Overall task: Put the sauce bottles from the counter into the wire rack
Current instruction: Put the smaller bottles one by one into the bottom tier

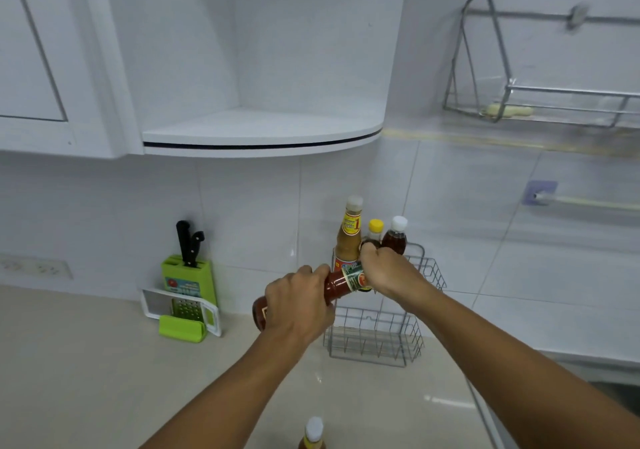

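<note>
The left hand (300, 301) is gripping a red bottle (337, 287) around its middle, holding it nearly flat, neck pointing toward 2 o'clock. The right hand (388, 272) is clasping that bottle's neck end in front of the rack's (377, 330) upper tier. Three bottles are standing in that tier: orange (349, 237), yellow-capped (375, 231) and brown (396, 237). At 6 o'clock another bottle (312, 434) is waiting on the counter (104, 362).
</note>
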`<state>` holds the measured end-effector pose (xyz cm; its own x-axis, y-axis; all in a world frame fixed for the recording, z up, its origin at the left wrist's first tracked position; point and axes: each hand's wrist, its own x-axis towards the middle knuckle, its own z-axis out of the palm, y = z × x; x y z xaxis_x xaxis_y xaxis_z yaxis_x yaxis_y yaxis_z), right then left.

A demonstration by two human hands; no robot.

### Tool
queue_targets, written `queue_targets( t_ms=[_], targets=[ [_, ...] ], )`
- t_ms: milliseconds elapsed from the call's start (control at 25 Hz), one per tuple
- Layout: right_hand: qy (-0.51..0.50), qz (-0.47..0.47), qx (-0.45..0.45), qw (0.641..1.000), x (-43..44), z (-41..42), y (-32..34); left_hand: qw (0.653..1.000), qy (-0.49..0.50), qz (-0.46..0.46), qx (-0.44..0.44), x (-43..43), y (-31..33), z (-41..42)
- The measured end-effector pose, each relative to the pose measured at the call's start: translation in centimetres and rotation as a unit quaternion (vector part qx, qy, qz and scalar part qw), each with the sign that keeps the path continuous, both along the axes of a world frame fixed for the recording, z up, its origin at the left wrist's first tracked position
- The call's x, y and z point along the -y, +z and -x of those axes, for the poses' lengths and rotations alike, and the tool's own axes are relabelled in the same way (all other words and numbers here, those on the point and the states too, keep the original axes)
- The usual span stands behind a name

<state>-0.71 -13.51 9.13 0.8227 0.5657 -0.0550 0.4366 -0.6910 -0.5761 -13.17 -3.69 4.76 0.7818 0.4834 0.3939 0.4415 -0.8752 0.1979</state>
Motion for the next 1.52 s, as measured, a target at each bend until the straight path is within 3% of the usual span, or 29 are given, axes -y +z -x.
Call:
queue_targets(
  t_ms=[120, 200, 240, 360, 400, 440, 560, 680, 760, 840, 880, 960, 1000, 1080, 1160, 1240, 1320, 1440, 1520],
  targets=[
    [0.075, -0.008, 0.078, 0.994, 0.5, 0.0, 2.4, 0.983, -0.041, 0.180, 0.018, -0.1, 0.9, -0.2],
    [0.100, -0.070, 0.074, 0.990, 1.1, 0.1, 5.0, 0.921, -0.137, 0.365, 0.022, -0.2, 1.8, 0.1],
    [0.116, -0.094, 0.049, 0.988, 1.4, 0.0, 6.2, 0.862, -0.199, 0.465, 0.004, -0.3, 2.3, 0.1],
    [0.154, -0.097, -0.022, 0.983, 2.2, -0.3, 8.5, 0.621, -0.352, 0.696, -0.079, -0.2, 3.3, 0.2],
    [0.161, -0.089, -0.015, 0.983, 2.2, -0.4, 8.6, 0.581, -0.374, 0.718, -0.084, -0.1, 3.2, 0.0],
    [0.161, -0.079, 0.006, 0.984, 2.2, -0.5, 8.4, 0.588, -0.369, 0.716, -0.074, 0.0, 2.9, -0.4],
    [0.142, -0.040, 0.078, 0.986, 2.2, -1.3, 7.3, 0.725, -0.281, 0.629, -0.006, 0.7, 1.9, -1.5],
    [0.100, -0.004, 0.101, 0.990, 1.4, -2.5, 6.1, 0.848, -0.206, 0.483, 0.065, 1.7, 0.6, -2.8],
    [0.075, 0.009, 0.137, 0.988, 0.5, -3.3, 5.9, 0.899, -0.160, 0.395, 0.100, 1.9, 0.3, -3.7],
    [0.079, -0.048, 0.094, 0.991, 0.2, -3.9, 5.4, 0.897, -0.170, 0.394, 0.103, 0.7, 0.1, -4.4],
    [0.094, -0.110, 0.006, 0.989, 0.6, -4.1, 5.0, 0.876, -0.194, 0.432, 0.091, -0.1, 0.0, -4.7],
    [0.146, -0.182, -0.170, 0.957, 1.7, -4.7, 3.3, 0.795, -0.258, 0.546, 0.053, -1.4, -0.1, -4.8],
    [0.183, -0.183, -0.215, 0.942, 2.2, -4.8, 2.0, 0.753, -0.289, 0.591, 0.036, -1.7, -0.3, -4.9],
    [0.208, -0.197, -0.243, 0.927, 2.5, -5.1, -0.5, 0.723, -0.302, 0.621, -0.004, -2.0, -1.2, -5.5],
    [0.183, -0.219, -0.206, 0.936, 2.6, -5.3, -2.3, 0.767, -0.268, 0.579, -0.075, -2.9, -2.6, -6.5],
    [0.151, -0.209, -0.153, 0.954, 2.4, -5.3, -4.5, 0.816, -0.220, 0.494, -0.207, -4.8, -4.3, -7.4],
    [0.088, -0.204, -0.132, 0.966, 2.3, -5.4, -7.3, 0.833, -0.158, 0.439, -0.298, -6.7, -7.0, -8.2],
    [0.012, -0.232, -0.101, 0.967, 1.5, -5.6, -11.9, 0.856, -0.052, 0.439, -0.266, -8.4, -12.4, -9.3],
    [-0.013, -0.246, -0.064, 0.967, 0.7, -5.6, -14.5, 0.840, -0.016, 0.489, -0.237, -8.9, -15.7, -10.3]
  ],
)
